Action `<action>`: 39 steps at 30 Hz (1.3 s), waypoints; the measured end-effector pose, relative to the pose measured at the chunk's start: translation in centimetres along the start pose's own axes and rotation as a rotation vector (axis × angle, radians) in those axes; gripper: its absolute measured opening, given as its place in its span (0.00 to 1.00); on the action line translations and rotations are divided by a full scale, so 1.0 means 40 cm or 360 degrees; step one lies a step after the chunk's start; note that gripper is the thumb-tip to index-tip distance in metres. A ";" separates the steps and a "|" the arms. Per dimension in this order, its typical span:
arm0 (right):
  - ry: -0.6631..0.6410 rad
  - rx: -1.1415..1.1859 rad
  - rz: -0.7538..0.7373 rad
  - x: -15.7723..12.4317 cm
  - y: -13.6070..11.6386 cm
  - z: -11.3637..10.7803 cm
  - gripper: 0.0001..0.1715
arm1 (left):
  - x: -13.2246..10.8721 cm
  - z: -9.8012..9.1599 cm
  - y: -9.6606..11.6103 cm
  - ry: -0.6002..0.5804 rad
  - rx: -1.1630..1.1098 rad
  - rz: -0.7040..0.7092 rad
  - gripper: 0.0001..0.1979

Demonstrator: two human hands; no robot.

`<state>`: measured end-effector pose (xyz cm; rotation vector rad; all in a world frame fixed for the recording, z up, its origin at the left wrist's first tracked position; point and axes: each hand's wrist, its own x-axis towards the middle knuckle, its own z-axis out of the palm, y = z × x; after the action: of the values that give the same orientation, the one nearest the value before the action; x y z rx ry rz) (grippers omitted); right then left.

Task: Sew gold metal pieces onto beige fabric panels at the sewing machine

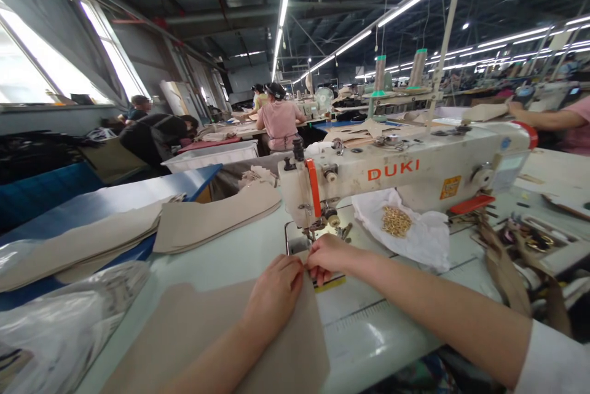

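A large beige fabric piece (203, 320) lies flat on the pale sewing table, its upper right edge running up to the needle area of a white sewing machine (350, 166). My left hand (279, 286) rests on that piece with its fingers curled and pressed together at the edge. Just right of it, my right hand (329, 256) is closed in a pinch close to the presser foot, the two hands nearly touching. Whatever sits between the right fingertips is hidden, though the fabric's edge runs up to them.
Stacked beige panels (216, 216) lie left of the machine, with more on a blue surface. Small gold metal parts (395, 222) sit on white plastic (428, 237) behind my right arm. Brown straps (507, 271) hang at right. A clear plastic bag (69, 326) lies lower left. Co-workers sit ahead.
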<state>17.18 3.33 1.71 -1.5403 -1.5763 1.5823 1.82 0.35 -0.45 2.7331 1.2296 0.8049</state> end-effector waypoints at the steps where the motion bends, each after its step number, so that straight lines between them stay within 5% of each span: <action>1: -0.0004 -0.0014 0.0002 0.001 0.000 0.000 0.17 | 0.000 0.001 0.000 -0.0004 0.0000 0.0000 0.12; 12: 0.0127 -0.0392 -0.0295 0.001 0.026 -0.005 0.13 | 0.010 -0.008 0.000 -0.0085 0.0042 -0.0038 0.10; 16: 0.0308 -0.0679 -0.0642 -0.051 0.060 -0.020 0.09 | 0.008 -0.004 -0.005 -0.0065 0.0025 -0.0020 0.09; 24: 0.0112 -0.2014 -0.1656 -0.148 0.114 -0.059 0.13 | 0.000 0.011 -0.025 0.0021 -0.0045 0.0076 0.08; 34: 0.0321 -0.1949 -0.1709 -0.112 0.109 -0.029 0.10 | 0.002 0.012 -0.024 -0.0004 -0.0019 0.0073 0.07; 39: 0.0206 -0.1955 -0.1879 -0.095 0.111 -0.013 0.07 | -0.004 0.015 -0.022 0.0001 0.0011 0.0093 0.06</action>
<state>20.47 -0.96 -0.59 -0.6156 -2.7266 -0.2164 1.41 0.96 -1.26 2.7870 1.1596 0.8081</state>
